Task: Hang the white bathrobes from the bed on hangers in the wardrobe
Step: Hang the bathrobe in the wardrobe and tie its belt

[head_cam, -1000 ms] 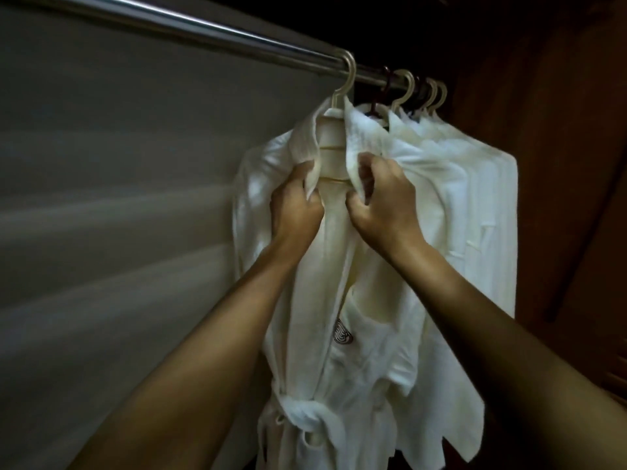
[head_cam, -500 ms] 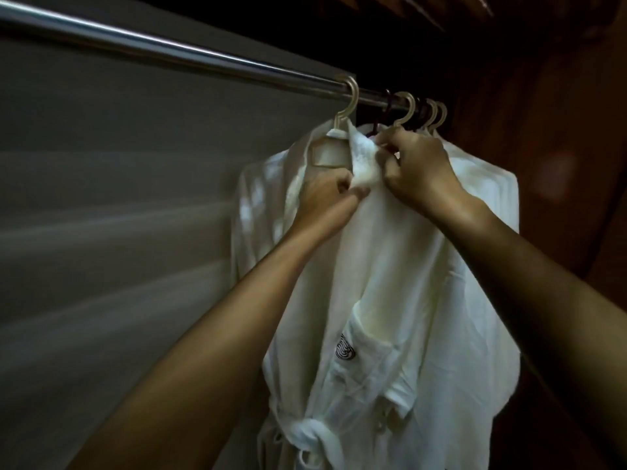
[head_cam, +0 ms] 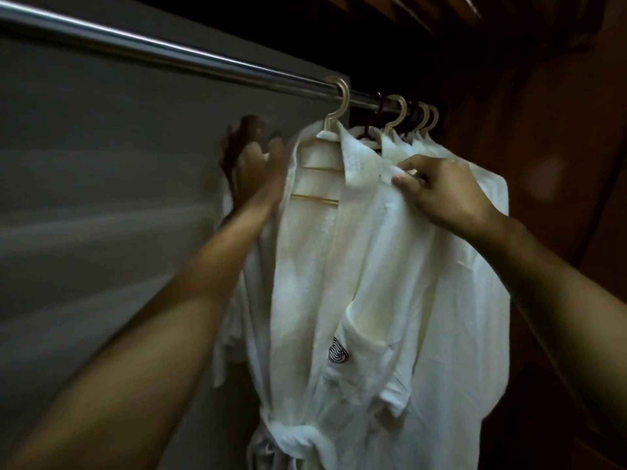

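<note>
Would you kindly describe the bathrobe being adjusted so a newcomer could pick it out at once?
Follow the metal rail to the row of white robes bunched at its right end. The front robe hangs leftmost, on the first hanger. Unlike the others, it shows a dark emblem on its chest pocket, and the right hand grips its shoulder.

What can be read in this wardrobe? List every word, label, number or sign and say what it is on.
No words, numbers or labels can be read anywhere.
Emblem on the chest pocket of the front bathrobe: a dark design of curved lines, with no letters in it.
Front hanger and rail: no markings visible.
</note>
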`<control>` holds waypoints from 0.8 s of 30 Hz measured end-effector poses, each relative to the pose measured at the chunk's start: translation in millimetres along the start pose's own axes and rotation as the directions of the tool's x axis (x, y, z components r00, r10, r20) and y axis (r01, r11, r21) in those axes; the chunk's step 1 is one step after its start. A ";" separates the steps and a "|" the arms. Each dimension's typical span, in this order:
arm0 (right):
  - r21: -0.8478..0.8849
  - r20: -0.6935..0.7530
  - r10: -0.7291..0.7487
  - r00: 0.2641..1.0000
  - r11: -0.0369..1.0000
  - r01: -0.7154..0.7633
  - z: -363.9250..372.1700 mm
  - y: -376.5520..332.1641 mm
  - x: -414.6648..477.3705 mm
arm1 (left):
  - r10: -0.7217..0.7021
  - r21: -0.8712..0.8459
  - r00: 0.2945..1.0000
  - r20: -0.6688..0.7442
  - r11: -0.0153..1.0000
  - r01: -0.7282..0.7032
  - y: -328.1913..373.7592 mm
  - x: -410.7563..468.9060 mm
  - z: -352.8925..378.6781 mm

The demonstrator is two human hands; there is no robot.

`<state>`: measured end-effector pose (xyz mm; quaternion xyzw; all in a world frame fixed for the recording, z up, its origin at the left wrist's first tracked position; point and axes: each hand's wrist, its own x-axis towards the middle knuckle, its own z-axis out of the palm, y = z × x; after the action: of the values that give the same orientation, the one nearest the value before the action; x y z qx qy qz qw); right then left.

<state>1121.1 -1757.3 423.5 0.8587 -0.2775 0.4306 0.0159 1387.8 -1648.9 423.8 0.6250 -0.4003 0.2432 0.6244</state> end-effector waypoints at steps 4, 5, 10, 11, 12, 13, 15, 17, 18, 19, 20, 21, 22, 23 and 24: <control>0.083 0.011 0.060 0.998 0.995 -0.061 -3.3 12.8 -6.5 | 0.042 0.158 0.884 0.466 0.979 -0.130 -87.9 49.6 9.9; 0.095 -0.013 0.062 0.998 0.994 -0.061 -2.6 13.7 -7.1 | 0.038 0.204 0.850 0.525 0.964 -0.169 -97.2 55.4 11.8; 0.037 -0.130 0.092 0.987 0.995 -0.088 -1.6 12.4 -1.5 | -0.009 0.221 0.859 0.512 0.968 -0.122 -60.6 53.2 15.5; 0.025 -0.139 0.102 0.985 0.995 -0.100 -2.6 13.8 -0.5 | -0.025 0.229 0.848 0.529 0.967 -0.115 -54.4 52.9 18.1; 0.017 -0.141 0.112 0.984 0.994 -0.110 -3.4 15.2 0.1 | -0.047 0.245 0.834 0.550 0.964 -0.108 -51.1 52.7 21.3; 0.014 -0.134 0.118 0.984 0.993 -0.117 -4.6 17.0 0.1 | -0.054 0.250 0.818 0.572 0.962 -0.111 -48.2 53.5 25.0; 0.028 -0.098 0.113 0.989 0.993 -0.111 -8.4 19.3 -2.3 | -0.049 0.223 0.800 0.598 0.969 -0.108 -43.8 51.7 28.8; 0.077 -0.067 0.097 0.993 0.993 -0.092 -11.5 20.6 -6.8 | -0.017 0.190 0.796 0.605 0.974 -0.124 -44.5 48.8 29.8; 0.114 -0.056 0.100 0.993 0.989 -0.094 -13.0 21.1 -9.2 | -0.017 0.185 0.805 0.594 0.976 -0.116 -44.5 46.8 29.2; 0.147 -0.048 0.108 0.993 0.984 -0.100 -14.8 21.1 -11.1 | -0.017 0.172 0.830 0.558 0.980 -0.096 -42.9 44.5 27.9; 0.169 -0.044 0.119 0.992 0.979 -0.110 -16.5 20.1 -12.7 | -0.016 0.173 0.861 0.508 0.981 -0.083 -40.8 40.6 25.3; 0.183 -0.043 0.130 0.991 0.976 -0.120 -18.7 18.0 -13.7 | -0.001 0.179 0.895 0.446 0.980 -0.088 -37.0 35.9 22.3; 0.192 -0.043 0.138 0.990 0.973 -0.127 -20.7 15.8 -14.6 | 0.026 0.173 0.919 0.393 0.980 -0.102 -33.9 31.5 20.1; 0.198 -0.044 0.144 0.989 0.971 -0.133 -22.6 14.0 -15.0 | 0.056 0.143 0.935 0.351 0.983 -0.113 -29.3 25.8 16.8; 0.203 -0.052 0.148 0.988 0.970 -0.135 -24.8 12.1 -15.2 | 0.071 0.095 0.942 0.327 0.990 -0.107 -23.8 21.3 14.3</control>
<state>1089.8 -1753.9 425.1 0.8191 -0.2931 0.4847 -0.0914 1416.1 -1669.5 425.5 0.6714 -0.5107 0.1877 0.5032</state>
